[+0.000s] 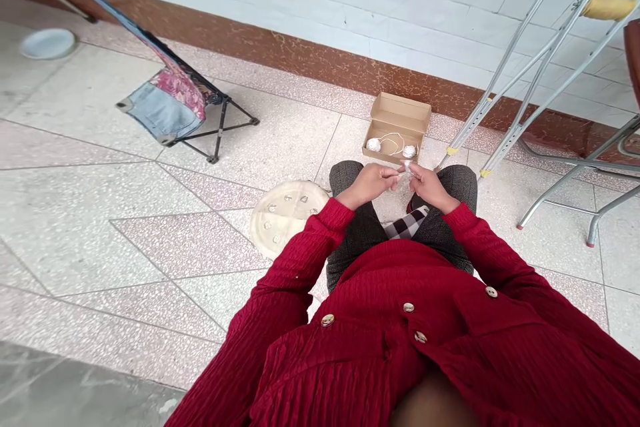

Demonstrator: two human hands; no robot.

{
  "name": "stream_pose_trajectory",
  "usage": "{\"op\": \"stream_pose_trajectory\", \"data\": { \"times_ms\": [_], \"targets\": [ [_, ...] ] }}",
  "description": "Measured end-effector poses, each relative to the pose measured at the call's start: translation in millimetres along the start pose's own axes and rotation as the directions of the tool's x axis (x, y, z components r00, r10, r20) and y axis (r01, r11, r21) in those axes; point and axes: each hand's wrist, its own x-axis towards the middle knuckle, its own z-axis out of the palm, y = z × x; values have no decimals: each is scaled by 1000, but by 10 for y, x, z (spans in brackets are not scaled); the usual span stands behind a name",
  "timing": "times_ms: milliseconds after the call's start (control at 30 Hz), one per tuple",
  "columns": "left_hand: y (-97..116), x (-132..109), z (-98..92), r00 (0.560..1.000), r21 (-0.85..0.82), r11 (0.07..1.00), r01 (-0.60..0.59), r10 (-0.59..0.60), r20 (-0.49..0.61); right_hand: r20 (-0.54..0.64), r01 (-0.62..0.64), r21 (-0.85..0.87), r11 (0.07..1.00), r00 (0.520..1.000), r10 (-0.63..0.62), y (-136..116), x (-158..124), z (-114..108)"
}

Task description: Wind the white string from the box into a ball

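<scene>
Both hands meet above my lap, fingertips nearly touching. My left hand (373, 183) is closed in a pinch on a thin white strand of yarn. My right hand (429, 187) is closed around a small white yarn piece (407, 166), which shows at its fingertips. Whether a thin hook is also held is too small to make out. Just beyond the hands, an open cardboard box (400, 107) stands on the floor. Inside it lie two white yarn balls, one on the left (373, 145) and one on the right (409, 151), with loose strands curling between them.
A round cream cushion (283, 217) lies left of my knees. Further left are a folding chair (173, 110) and a white basin (49, 44). Metal crutches (520, 80) lean on the tiled wall at right, near a metal-legged stool (565, 197).
</scene>
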Motion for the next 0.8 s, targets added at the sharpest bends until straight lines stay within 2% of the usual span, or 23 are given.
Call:
{"op": "stream_pose_trajectory", "data": {
  "times_ms": [100, 200, 267, 367, 500, 600, 700, 767, 800],
  "targets": [
    [91, 117, -188, 994, 130, 989, -65, 76, -82, 115, 11, 7, 1000, 993, -12, -57, -107, 55],
    [104, 251, -273, 984, 164, 983, -78, 103, -147, 246, -1, 209, 978, 968, -51, -239, -219, 51],
    [65, 306, -244, 987, 75, 995, -66, 77, -141, 277, -28, 343, 939, 958, -73, -372, -278, 18],
    [-28, 307, -100, 994, -148, 987, -56, 41, -105, 268, -51, 475, 878, 959, -89, -511, -322, -48],
    [-123, 194, 108, 999, -381, 924, -13, 0, -33, 214, 5, 514, 858, 968, -133, -553, -258, -137],
    [-150, 93, 164, 1000, -402, 915, 11, 1, 30, 122, 93, 359, 929, 982, -146, -489, -138, -217],
    [-138, 29, 107, 997, -293, 956, 26, -2, 82, 9, 117, -23, 993, 993, -116, -342, -50, -273],
    [-109, 17, 23, 998, -182, 983, 23, -11, 68, 12, 75, -231, 970, 997, -74, -228, -62, -259],
    [-92, 20, -24, 999, -131, 991, 17, -12, 41, 55, 59, -269, 961, 997, -45, -182, -95, -235]
  ]
}}
